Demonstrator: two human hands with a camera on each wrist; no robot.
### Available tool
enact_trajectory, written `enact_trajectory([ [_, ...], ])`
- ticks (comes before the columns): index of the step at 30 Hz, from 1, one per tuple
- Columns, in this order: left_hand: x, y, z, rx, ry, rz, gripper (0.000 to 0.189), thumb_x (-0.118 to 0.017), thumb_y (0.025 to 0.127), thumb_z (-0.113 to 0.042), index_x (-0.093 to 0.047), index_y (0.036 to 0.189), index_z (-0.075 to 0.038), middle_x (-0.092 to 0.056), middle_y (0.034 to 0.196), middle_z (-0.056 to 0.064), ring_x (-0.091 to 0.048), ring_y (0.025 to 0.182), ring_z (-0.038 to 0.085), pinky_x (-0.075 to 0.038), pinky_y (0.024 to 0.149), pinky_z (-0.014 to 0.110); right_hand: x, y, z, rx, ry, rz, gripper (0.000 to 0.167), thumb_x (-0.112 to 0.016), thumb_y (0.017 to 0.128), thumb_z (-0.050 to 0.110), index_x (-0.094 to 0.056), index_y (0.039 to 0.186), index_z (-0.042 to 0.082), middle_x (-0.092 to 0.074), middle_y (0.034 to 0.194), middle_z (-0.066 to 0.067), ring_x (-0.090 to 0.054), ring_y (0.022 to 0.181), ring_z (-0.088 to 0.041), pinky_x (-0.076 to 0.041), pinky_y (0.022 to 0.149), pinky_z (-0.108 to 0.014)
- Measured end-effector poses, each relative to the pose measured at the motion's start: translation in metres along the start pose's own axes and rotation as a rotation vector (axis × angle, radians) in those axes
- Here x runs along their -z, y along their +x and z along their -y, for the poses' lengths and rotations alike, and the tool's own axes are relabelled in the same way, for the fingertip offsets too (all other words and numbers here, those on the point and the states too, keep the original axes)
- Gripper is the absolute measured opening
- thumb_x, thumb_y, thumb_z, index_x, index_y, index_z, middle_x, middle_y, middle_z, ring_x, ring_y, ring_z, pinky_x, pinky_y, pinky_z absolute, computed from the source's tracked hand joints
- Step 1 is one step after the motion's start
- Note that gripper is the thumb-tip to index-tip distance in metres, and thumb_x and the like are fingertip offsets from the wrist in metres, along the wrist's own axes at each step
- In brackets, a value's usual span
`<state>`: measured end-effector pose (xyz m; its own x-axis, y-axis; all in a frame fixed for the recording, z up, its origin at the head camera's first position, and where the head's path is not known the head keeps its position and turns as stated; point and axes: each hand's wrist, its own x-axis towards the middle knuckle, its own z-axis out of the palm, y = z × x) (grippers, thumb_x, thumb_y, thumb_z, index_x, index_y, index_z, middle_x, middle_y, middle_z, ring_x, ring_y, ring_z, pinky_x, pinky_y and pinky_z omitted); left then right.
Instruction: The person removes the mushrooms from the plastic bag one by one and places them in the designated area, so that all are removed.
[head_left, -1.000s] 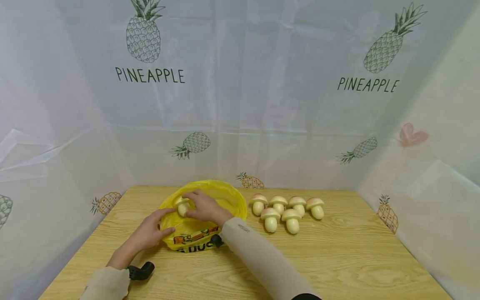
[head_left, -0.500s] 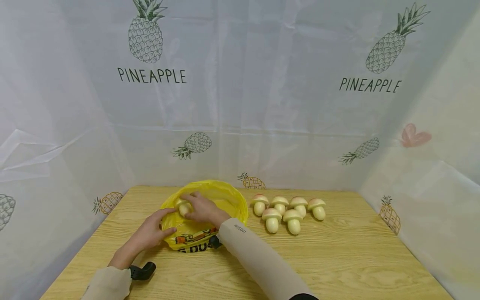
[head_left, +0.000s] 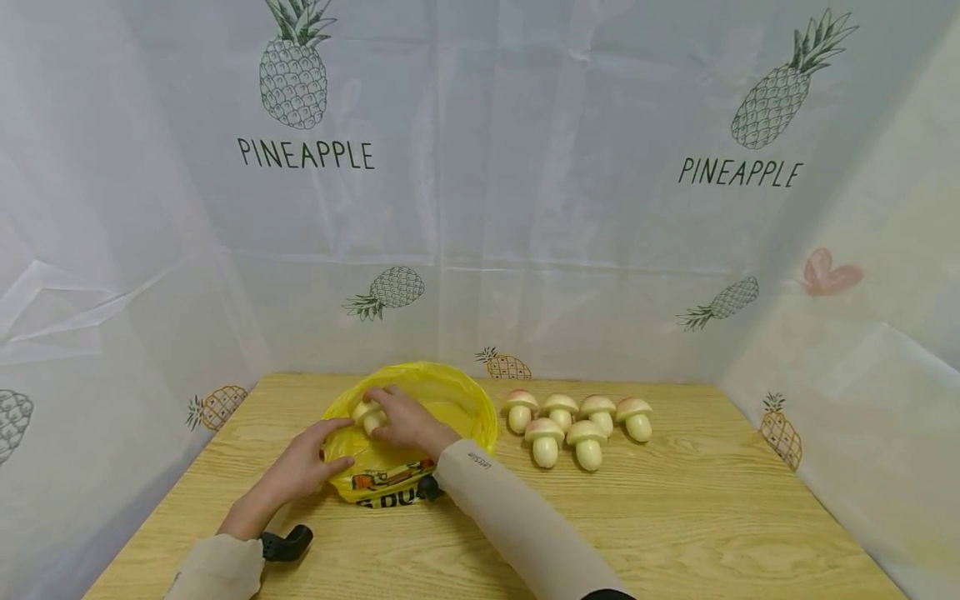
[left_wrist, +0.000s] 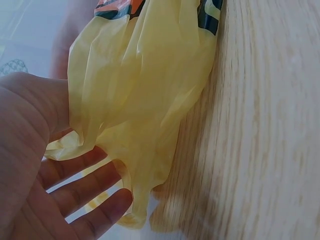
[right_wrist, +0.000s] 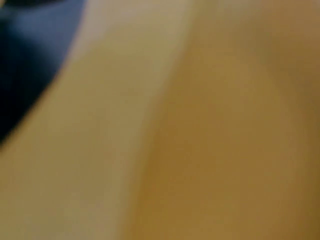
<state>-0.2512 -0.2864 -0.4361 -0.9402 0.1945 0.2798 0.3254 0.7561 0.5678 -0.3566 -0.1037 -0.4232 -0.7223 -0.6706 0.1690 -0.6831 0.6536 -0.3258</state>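
Note:
A yellow plastic bag [head_left: 450,400] stands on the wooden table with its mouth spread wide. Inside it, my right hand [head_left: 405,421] grips a toy mushroom [head_left: 369,415] with a pale stem, near the bag's left side. My left hand [head_left: 300,467] is at the bag's left rim, thumb and fingers spread apart. In the left wrist view, the fingers [left_wrist: 85,190] of that hand lie fairly straight against the yellow plastic [left_wrist: 135,90], and the thumb's tip is hidden behind it. Only blurred yellow plastic [right_wrist: 220,140] fills most of the right wrist view.
Several more toy mushrooms [head_left: 545,442] stand in two rows right of the bag on the wooden table [head_left: 675,517]. Behind the table hangs a pale curtain [head_left: 517,208] printed with pineapples. A black wrist device [head_left: 287,543] sticks out beside my left wrist.
My right hand has stayed inside the bag with the toy mushroom, which has tilted a little. The left hand has barely moved. The whole head view has shifted slightly.

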Motion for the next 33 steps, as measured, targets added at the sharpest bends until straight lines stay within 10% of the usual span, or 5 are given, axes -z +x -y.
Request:
enact_trajectory([
  [33,-0.001,0.000,0.002,-0.002,0.008,-0.002,0.057,-0.071,0.087,-0.016,-0.048,0.138,-0.003,-0.050,0.134,0.021,-0.048,0.119,0.043,-0.046,0.088,0.057,0.016,-0.033,-0.021,0.048,0.073,0.052,0.061,-0.072,0.087,0.031,-0.045,0.142,0.029,-0.046,0.131,0.000,-0.053,0.100,-0.011,-0.048,0.080,-0.024],
])
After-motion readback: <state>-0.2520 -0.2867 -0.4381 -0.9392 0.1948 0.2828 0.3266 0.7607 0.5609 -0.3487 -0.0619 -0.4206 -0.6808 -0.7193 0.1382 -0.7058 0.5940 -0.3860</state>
